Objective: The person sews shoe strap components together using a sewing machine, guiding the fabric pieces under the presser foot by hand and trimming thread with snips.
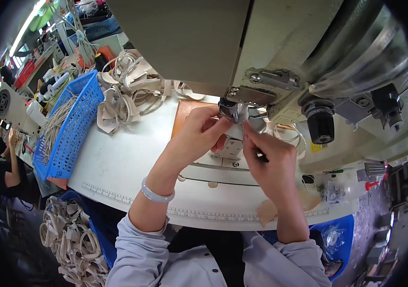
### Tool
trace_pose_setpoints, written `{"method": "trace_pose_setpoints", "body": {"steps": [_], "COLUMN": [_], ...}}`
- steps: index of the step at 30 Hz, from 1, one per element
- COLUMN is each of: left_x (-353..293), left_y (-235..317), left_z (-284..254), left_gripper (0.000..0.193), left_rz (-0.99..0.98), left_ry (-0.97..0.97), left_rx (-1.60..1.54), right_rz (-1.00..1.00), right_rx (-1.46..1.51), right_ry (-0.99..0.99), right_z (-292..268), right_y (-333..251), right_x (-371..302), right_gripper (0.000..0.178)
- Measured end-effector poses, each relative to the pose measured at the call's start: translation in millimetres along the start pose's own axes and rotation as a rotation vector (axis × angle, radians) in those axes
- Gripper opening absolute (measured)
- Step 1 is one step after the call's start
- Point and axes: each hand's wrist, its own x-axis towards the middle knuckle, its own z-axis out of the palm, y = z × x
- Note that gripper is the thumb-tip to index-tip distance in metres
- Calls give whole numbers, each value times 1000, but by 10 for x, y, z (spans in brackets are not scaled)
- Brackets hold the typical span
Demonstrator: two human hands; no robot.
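Both hands are raised to the needle area of a large grey sewing machine (pixel 180 43). My left hand (pixel 196 136) comes in from the left, thumb and forefinger bent together beside the metal presser foot (pixel 229 109). On the other side, my right hand (pixel 272 160) is curled, its thumb and forefinger pinched just right of the foot. What either pinch holds is too small or too hidden to make out. Below the fingers is a metal needle plate (pixel 230 149). An orange-brown board (pixel 181 115) lies left of the foot, partly behind my left hand.
Beige straps with fabric pieces (pixel 127 95) are heaped at the back left. Beside them a blue basket (pixel 82 129) holds pale cords. A printed ruler (pixel 208 215) runs along the table's front edge. More strap bundles (pixel 72 239) hang lower left. Another person (pixel 10 162) sits far left.
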Motion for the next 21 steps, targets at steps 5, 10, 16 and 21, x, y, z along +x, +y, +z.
{"method": "trace_pose_setpoints", "body": {"steps": [5, 10, 16, 21], "left_x": [55, 75, 297, 375], "left_y": [-7, -6, 32, 395], "left_z": [-43, -46, -304, -440], "left_gripper": [13, 12, 11, 14], "left_rz": [-1, -15, 172, -33], "left_ry": [-26, -50, -33, -185], "left_rx": [3, -32, 179, 820], "right_rz": [0, 36, -9, -84], "right_rx": [-41, -1, 15, -121], "right_ry": [-13, -18, -11, 72], "right_z": [16, 6, 3, -101], "right_y": [26, -6, 34, 71], "right_x": [46, 40, 77, 57], "right_gripper": [26, 26, 26, 17]}}
